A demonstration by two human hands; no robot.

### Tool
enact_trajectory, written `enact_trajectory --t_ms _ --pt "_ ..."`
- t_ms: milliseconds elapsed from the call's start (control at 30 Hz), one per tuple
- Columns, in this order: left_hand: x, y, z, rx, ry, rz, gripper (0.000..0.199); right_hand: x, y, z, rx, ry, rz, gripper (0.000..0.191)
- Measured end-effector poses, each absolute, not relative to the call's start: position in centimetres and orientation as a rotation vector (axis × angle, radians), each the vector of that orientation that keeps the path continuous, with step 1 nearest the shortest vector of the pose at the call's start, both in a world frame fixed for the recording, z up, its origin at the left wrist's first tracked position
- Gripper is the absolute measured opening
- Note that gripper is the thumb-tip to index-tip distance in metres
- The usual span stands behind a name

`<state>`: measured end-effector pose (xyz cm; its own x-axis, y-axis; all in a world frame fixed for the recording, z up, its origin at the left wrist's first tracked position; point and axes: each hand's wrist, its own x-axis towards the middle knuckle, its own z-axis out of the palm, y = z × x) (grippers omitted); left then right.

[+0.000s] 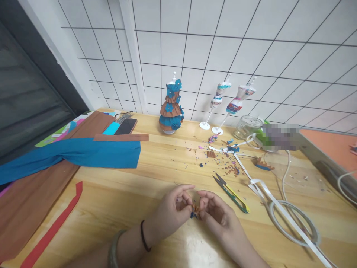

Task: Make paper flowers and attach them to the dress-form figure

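Note:
Near the front middle of the table, my left hand (pixel 178 204) and my right hand (pixel 216 212) pinch a small brown and blue paper piece (pixel 195 211) between them. A bangle and a dark band circle my left wrist. Just right of my hands lie the green and yellow snips (pixel 232 195), blades pointing up and left. Behind them are scattered brown and blue paper scraps (pixel 223 162). A small dress form (pixel 170 106) in ruffled brown and blue paper with blue flowers stands by the wall.
Blue crepe paper (pixel 106 152), brown paper (pixel 41 204) and a red strip (pixel 55 223) lie left, near a phone (pixel 126 126). Two slim dress forms (pixel 217 98) (pixel 241 98), a clear jar (pixel 248 124), a tape roll (pixel 294 223) and cables are on the right.

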<state>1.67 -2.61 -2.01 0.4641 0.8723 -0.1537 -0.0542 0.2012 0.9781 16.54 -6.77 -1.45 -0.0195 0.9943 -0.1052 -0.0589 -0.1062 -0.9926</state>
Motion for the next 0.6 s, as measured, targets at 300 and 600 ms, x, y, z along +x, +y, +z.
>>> enact_trajectory --t_ms 300,600 --pt "1.88 -2.76 -1.85 1.196 0.864 0.758 0.044 16.39 -6.77 -1.08 -1.234 -1.143 1.35 0.03" --pt "1.77 -2.46 -1.26 1.117 0.841 0.75 0.041 16.9 -6.63 -1.53 -1.226 -1.03 1.33 0.03"
